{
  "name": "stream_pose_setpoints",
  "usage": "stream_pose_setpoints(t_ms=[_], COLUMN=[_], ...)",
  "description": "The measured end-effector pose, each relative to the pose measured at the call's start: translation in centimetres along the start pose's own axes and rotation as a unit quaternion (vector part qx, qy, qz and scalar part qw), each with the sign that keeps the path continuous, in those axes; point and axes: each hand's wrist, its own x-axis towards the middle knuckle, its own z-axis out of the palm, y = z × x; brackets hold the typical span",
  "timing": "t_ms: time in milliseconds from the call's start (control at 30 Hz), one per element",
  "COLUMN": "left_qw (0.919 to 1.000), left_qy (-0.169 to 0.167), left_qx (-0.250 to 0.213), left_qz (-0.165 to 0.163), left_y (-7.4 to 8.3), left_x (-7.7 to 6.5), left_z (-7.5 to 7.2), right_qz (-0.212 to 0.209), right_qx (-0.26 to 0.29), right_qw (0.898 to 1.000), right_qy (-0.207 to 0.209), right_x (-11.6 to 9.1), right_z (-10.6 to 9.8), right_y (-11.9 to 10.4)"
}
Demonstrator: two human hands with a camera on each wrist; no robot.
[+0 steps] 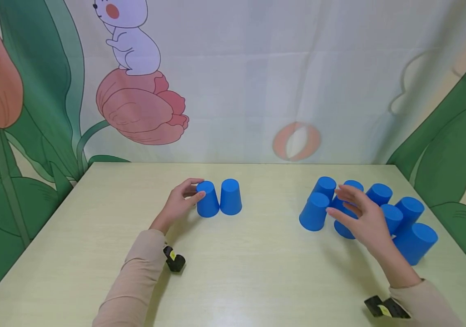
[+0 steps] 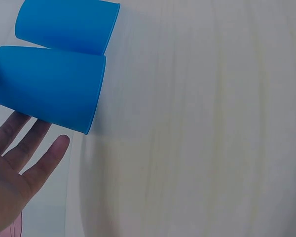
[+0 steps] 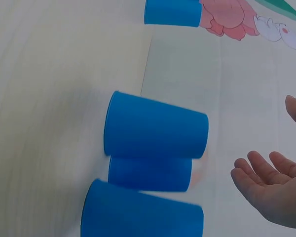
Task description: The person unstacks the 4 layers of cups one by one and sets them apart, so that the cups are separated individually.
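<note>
Two blue cups stand upside down side by side at the left of the table, close together at their rims. My left hand (image 1: 177, 202) holds the left-hand cup (image 1: 208, 200), thumb on its near side and index finger behind; the other cup (image 1: 230, 198) stands just to its right. In the left wrist view the thumb tip and several fingers (image 2: 27, 143) show around the held cup (image 2: 49, 89). My right hand (image 1: 365, 222) hovers over a cluster of several upturned blue cups (image 1: 314, 213), fingers spread and nothing in them. It hides part of some cups.
The pale wooden table (image 1: 257, 272) runs back to a printed curtain (image 1: 257, 81). At the right of the cluster, a nearer blue cup (image 1: 414, 245) stands toward the table's right edge. Black wrist devices (image 1: 174, 260) sit at both sleeves.
</note>
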Motion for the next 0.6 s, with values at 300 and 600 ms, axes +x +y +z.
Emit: stream_pose_setpoints(t_ms=[300,600], left_qw=[1.0,1.0], left_qy=[0.0,-0.002], left_qx=[0.0,-0.001], left_qz=[-0.002,0.002], left_y=[-0.2,-0.2], left_x=[0.1,0.0], left_z=[0.1,0.0], right_qz=[-0.019,-0.024], right_qx=[0.022,0.023], right_qw=[0.999,0.997], right_qy=[-0.028,-0.074], right_x=[1.5,3.4], right_z=[2.4,5.3], right_y=[-1.6,-2.3])
